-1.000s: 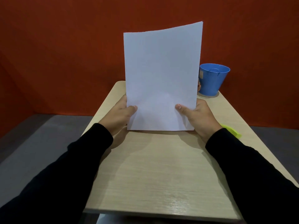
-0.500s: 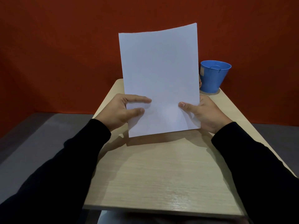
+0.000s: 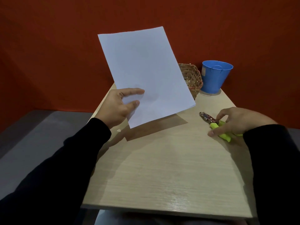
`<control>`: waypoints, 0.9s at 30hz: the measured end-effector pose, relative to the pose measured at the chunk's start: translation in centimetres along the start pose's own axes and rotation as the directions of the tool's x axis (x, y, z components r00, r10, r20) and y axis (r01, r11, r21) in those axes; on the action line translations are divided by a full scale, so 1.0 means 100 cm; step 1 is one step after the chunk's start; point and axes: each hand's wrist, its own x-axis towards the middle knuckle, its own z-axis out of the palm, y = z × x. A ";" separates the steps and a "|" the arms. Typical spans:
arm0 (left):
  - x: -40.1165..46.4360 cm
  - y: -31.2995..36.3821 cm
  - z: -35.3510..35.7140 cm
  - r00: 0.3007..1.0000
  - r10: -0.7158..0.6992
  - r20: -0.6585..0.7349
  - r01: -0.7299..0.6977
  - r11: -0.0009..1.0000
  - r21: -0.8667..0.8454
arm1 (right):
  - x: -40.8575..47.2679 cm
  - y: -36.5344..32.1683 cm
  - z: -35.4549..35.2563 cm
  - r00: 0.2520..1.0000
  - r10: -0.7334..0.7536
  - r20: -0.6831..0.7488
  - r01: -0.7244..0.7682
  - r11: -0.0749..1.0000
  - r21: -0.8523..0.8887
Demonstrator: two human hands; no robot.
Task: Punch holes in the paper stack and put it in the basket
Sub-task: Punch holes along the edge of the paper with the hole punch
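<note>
My left hand [image 3: 119,107] grips the white paper stack [image 3: 144,73] by its lower left corner and holds it upright, tilted left, above the table. A hole punch [image 3: 215,125] with a metal head and lime-green handles lies on the table at the right. My right hand [image 3: 235,121] rests over its handles with the fingers curled around them. The woven basket [image 3: 192,77] stands at the back of the table, partly hidden behind the paper.
A blue bucket [image 3: 215,76] stands right of the basket at the back right corner. The light wooden table [image 3: 162,168] is small, with edges close on all sides. A tiny white scrap [image 3: 118,130] lies near its left edge. An orange wall is behind.
My right hand let go of the paper and moved right, down onto the hole punch. The paper now hangs from my left hand alone and leans left, uncovering the basket.
</note>
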 end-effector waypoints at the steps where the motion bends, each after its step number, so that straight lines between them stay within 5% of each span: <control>1: 0.000 0.000 0.000 1.000 0.000 -0.011 0.000 1.000 0.004 | 0.000 -0.002 0.000 1.000 -0.005 0.006 0.005 1.000 0.005; 7: 0.001 -0.004 0.003 0.997 -0.002 -0.078 0.005 0.999 0.040 | -0.005 -0.019 0.010 0.945 -0.309 -0.104 0.322 0.935 0.150; 11: 0.002 -0.007 0.002 0.981 -0.009 -0.196 0.008 1.000 -0.005 | -0.011 -0.040 0.023 0.854 -0.504 -0.127 0.458 0.615 0.642; 14: 0.003 -0.004 -0.001 0.958 0.006 -0.285 -0.014 1.000 -0.025 | -0.024 -0.062 0.034 0.790 -0.612 0.048 0.262 0.407 0.875; 17: 0.003 0.000 0.001 0.952 0.033 -0.303 -0.044 0.999 -0.029 | -0.026 -0.075 0.043 0.751 -0.649 0.120 0.197 0.393 0.898; 22: 0.004 0.007 0.005 0.953 0.040 -0.301 -0.057 0.997 -0.047 | -0.027 -0.079 0.051 0.781 -0.625 0.000 0.282 0.352 0.892; 27: 0.003 0.014 0.009 0.965 0.016 -0.263 -0.022 1.000 -0.022 | -0.031 -0.085 0.054 0.800 -0.588 -0.119 0.462 0.476 0.748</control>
